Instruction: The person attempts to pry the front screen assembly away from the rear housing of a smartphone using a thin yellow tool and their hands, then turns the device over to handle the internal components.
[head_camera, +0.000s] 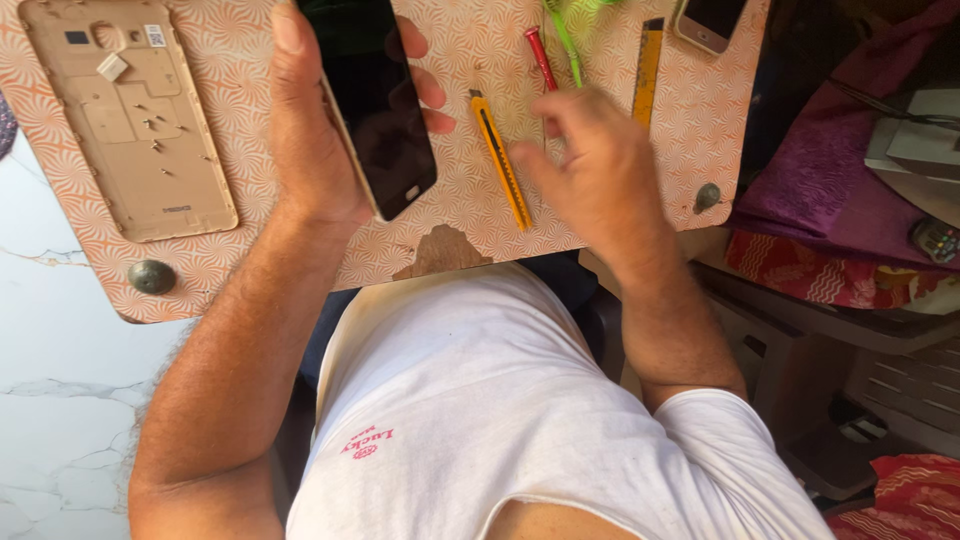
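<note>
Upper left: gold back cover (130, 120) lies on our patterned board (460, 215), its top cut off | centre-left: our left hand (310, 130) grips a dark phone (375, 100), upper end out of frame | centre: yellow cutter (500, 160) | centre-right: our right hand (590, 165), blurred, fingers loosely curled, empty, above cutter and red screwdriver (540, 57) | top right: second phone (708, 22), cropped.

Two phones (375, 100) (710, 20), one back cover (130, 115), one utility knife (500, 160), one red screwdriver (541, 58), one ruler (647, 68).
</note>
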